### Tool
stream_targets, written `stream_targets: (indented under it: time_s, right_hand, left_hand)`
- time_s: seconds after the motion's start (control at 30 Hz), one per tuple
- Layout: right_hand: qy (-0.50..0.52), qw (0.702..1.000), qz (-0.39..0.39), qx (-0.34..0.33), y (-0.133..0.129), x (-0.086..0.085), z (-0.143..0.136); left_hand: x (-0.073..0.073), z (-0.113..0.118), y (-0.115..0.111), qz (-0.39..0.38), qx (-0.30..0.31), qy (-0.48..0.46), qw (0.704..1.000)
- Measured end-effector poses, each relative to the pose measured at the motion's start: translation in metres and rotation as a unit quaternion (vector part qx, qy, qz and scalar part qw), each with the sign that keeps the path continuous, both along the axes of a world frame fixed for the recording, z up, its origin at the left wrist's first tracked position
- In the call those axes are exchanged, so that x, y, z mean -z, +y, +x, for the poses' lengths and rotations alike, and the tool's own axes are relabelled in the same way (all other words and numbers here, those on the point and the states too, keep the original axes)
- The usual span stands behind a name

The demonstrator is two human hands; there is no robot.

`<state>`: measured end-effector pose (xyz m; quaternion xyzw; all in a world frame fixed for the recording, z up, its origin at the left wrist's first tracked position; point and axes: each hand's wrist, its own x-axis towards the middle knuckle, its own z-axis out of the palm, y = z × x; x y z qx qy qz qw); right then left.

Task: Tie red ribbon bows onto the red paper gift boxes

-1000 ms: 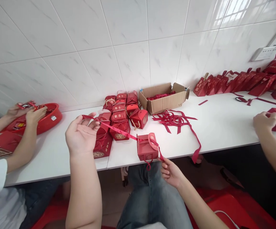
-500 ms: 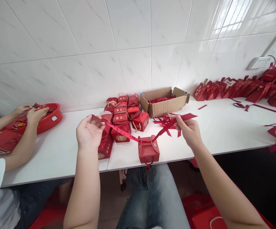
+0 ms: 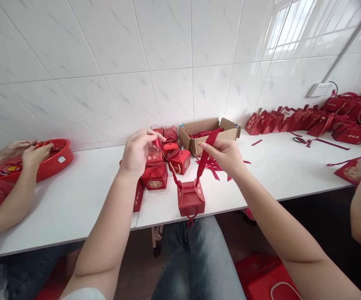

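Note:
A small red gift box [image 3: 191, 203] stands near the table's front edge, a dark red cord loop hanging from its front. A red ribbon [image 3: 202, 166] passes through its top, with both ends raised. My left hand [image 3: 138, 152] is closed on one ribbon end, up and to the left of the box. On the other side, my right hand [image 3: 224, 156] pinches the second end between thumb and finger, with a short tail sticking up past it. Behind my left hand sit several finished-looking red boxes [image 3: 154, 177], partly hidden by it.
An open cardboard box [image 3: 210, 137] holding red pieces stands against the wall. Cut ribbons [image 3: 211, 166] lie before it. At left, a person's hands work over a red basin [image 3: 58, 160]. More red boxes [image 3: 280, 121] line the right, where another person's hand holds one.
Both my hands have moved inward and the ribbon ends now rise more steeply from the box. The view has shifted slightly to the right.

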<state>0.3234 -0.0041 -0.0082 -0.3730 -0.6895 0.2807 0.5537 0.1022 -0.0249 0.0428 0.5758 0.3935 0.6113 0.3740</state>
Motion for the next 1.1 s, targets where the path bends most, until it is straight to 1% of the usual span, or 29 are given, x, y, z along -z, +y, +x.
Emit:
stream_targets:
  time_s: [0.07, 0.1, 0.17, 0.23, 0.27, 0.33, 0.4, 0.47, 0.53, 0.63, 0.7, 0.77, 0.87, 0.93, 1.0, 1.1]
  right_hand:
    - [0.037, 0.996, -0.041, -0.066, 0.001, -0.006, -0.007]
    - [0.056, 0.993, -0.055, -0.089, 0.002, -0.008, -0.01]
    - [0.075, 0.987, -0.071, -0.121, 0.004, -0.011, -0.016]
    - [0.085, 0.982, -0.082, -0.147, 0.006, -0.011, -0.018]
    - [0.088, 0.979, -0.087, -0.16, 0.008, -0.01, -0.019]
    - [0.098, 0.973, -0.096, -0.185, 0.01, -0.009, -0.021]
    - [0.111, 0.967, -0.104, -0.207, 0.012, -0.009, -0.023]
    - [0.113, 0.962, -0.109, -0.224, 0.012, -0.012, -0.026]
    - [0.097, 0.959, -0.108, -0.242, 0.011, -0.017, -0.028]
    - [0.068, 0.956, -0.097, -0.269, 0.007, -0.022, -0.03]
    - [0.064, 0.957, -0.092, -0.266, 0.005, -0.023, -0.03]
    - [0.066, 0.962, -0.089, -0.249, 0.003, -0.022, -0.031]
    - [0.083, 0.962, -0.111, -0.237, 0.004, -0.021, -0.03]
    - [0.104, 0.953, -0.144, -0.244, 0.006, -0.021, -0.028]
    - [0.112, 0.945, -0.168, -0.257, 0.008, -0.022, -0.025]
    - [0.106, 0.94, -0.172, -0.276, 0.011, -0.023, -0.02]
  left_hand:
    - [-0.013, 0.006, 0.003, 0.043, 0.0, 0.13, 0.991]
    - [-0.02, 0.009, 0.005, 0.069, 0.002, 0.196, 0.978]
    - [-0.034, 0.011, 0.006, 0.123, 0.01, 0.314, 0.941]
    - [-0.046, 0.012, 0.005, 0.168, 0.017, 0.397, 0.902]
    - [-0.051, 0.011, 0.004, 0.181, 0.021, 0.426, 0.886]
    - [-0.059, 0.011, 0.001, 0.193, 0.033, 0.46, 0.866]
    - [-0.065, 0.013, 0.0, 0.191, 0.052, 0.474, 0.858]
    - [-0.068, 0.016, 0.0, 0.185, 0.068, 0.47, 0.861]
    - [-0.068, 0.021, 0.003, 0.183, 0.074, 0.466, 0.862]
    - [-0.064, 0.027, 0.012, 0.191, 0.069, 0.49, 0.848]
    - [-0.059, 0.029, 0.018, 0.195, 0.059, 0.511, 0.835]
    - [-0.055, 0.03, 0.022, 0.19, 0.049, 0.516, 0.834]
    - [-0.047, 0.028, 0.023, 0.154, 0.041, 0.49, 0.857]
    - [-0.042, 0.025, 0.022, 0.115, 0.05, 0.47, 0.874]
    - [-0.036, 0.023, 0.021, 0.087, 0.058, 0.461, 0.881]
    - [-0.029, 0.024, 0.019, 0.098, 0.034, 0.436, 0.894]
